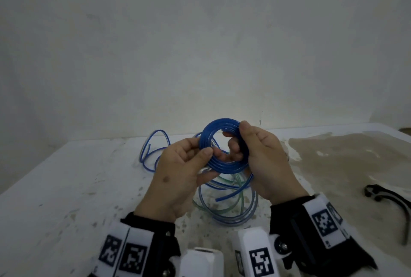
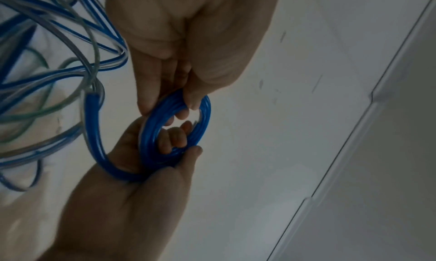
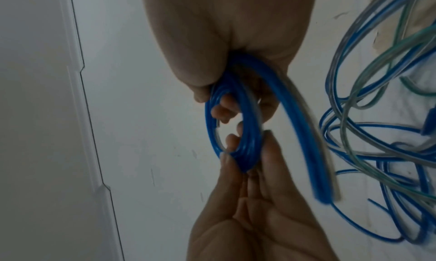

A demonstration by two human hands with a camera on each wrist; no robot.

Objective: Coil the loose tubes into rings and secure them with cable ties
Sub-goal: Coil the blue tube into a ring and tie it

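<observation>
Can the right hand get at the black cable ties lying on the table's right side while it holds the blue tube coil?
Probably not yet. The right hand and left hand both grip the blue tube coil. The black cable ties lie unobstructed to the right.

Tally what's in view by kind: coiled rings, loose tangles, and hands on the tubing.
Coiled rings: 1, the blue coil.
Hands gripping it: 2, the left hand and the right hand.
Loose tangles on the table: 1, the loose tangle of blue and green strands, too entwined to count singly.
Total: 4.
</observation>
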